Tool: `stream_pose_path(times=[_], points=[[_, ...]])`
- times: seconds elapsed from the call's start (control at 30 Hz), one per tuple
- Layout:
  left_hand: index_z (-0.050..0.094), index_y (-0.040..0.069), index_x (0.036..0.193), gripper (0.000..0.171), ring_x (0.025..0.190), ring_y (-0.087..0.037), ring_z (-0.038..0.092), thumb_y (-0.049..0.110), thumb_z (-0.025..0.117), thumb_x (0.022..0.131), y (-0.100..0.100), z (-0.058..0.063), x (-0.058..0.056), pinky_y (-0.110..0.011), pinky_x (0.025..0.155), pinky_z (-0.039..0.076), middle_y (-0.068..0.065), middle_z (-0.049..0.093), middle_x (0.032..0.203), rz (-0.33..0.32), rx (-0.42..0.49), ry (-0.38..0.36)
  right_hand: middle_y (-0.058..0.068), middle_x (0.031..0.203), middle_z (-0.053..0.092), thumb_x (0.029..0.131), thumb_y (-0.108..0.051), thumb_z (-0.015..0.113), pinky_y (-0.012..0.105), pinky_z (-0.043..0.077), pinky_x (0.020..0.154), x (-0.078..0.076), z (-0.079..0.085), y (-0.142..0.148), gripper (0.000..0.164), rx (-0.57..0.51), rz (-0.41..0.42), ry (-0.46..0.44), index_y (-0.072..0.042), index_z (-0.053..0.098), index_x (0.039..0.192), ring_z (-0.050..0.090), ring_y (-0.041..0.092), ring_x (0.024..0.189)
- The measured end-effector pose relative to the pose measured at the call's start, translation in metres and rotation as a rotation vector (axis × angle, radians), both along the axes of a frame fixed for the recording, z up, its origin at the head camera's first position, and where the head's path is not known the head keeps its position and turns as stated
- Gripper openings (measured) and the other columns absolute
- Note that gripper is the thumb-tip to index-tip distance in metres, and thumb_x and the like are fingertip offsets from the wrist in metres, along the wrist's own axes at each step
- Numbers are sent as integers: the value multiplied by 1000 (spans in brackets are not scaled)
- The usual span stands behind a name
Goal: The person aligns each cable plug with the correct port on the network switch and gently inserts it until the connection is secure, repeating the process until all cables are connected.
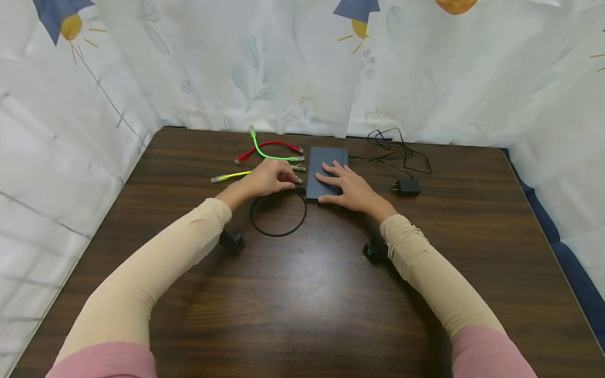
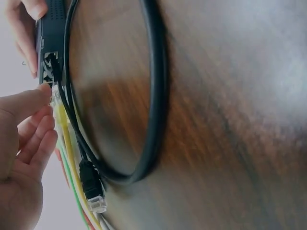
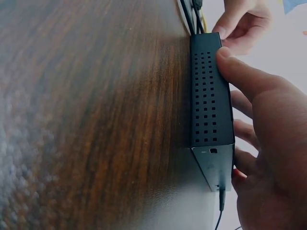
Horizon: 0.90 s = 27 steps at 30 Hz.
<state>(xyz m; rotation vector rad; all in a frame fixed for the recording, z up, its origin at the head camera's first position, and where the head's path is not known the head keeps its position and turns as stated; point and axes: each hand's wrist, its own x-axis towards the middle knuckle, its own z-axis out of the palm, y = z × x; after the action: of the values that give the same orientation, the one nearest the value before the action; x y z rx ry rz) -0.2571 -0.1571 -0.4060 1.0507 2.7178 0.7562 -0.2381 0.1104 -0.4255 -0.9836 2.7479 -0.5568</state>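
Note:
A dark blue-grey network switch (image 1: 326,155) lies on the table with my right hand (image 1: 350,186) spread over its top, fingers apart. In the right wrist view, that hand's thumb rests along the vented black side (image 3: 205,96). My left hand (image 1: 271,178) is bent close beside the port side, thumb and index tips near each other. A looped black ethernet cable (image 2: 160,72) has one end in a port (image 2: 50,60) and its other plug (image 2: 98,203) loose. Clear plugs (image 1: 299,180) lie right by the left fingertips; what is between these tips is hidden.
Red (image 1: 276,142), green (image 1: 260,149) and yellow (image 1: 231,177) ethernet cables lie left of the switch. A thin black power cord (image 1: 416,152) runs from its right side to an adapter (image 1: 407,187). A white patterned curtain (image 1: 302,68) hangs behind the brown table (image 1: 302,315).

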Motion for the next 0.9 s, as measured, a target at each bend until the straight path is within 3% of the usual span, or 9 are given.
stream_pose_path(times=[0.37, 0.57, 0.9], points=[[73, 6, 108, 20, 86, -22, 64, 11, 69, 89, -1, -1, -3, -38, 78, 54, -10, 67, 103, 7, 14, 39, 3, 162, 21, 88, -56, 60, 47, 8, 123, 0, -1, 1, 72, -5, -9, 7, -28, 36, 150, 8, 28, 152], [71, 7, 112, 23, 86, -22, 60, 10, 68, 89, 2, 0, -3, -39, 77, 51, -10, 65, 107, 47, -32, 64, 4, 161, 22, 88, -55, 61, 48, 8, 123, 0, 0, 1, 71, -18, -10, 8, -27, 37, 149, 9, 29, 152], [71, 8, 112, 24, 100, -25, 62, 10, 70, 88, 6, -2, -5, -41, 89, 51, -9, 64, 112, 101, -98, 34, 3, 162, 21, 88, -55, 61, 46, 8, 123, -1, -2, 1, 71, -13, -15, 12, -27, 37, 149, 9, 28, 152]])
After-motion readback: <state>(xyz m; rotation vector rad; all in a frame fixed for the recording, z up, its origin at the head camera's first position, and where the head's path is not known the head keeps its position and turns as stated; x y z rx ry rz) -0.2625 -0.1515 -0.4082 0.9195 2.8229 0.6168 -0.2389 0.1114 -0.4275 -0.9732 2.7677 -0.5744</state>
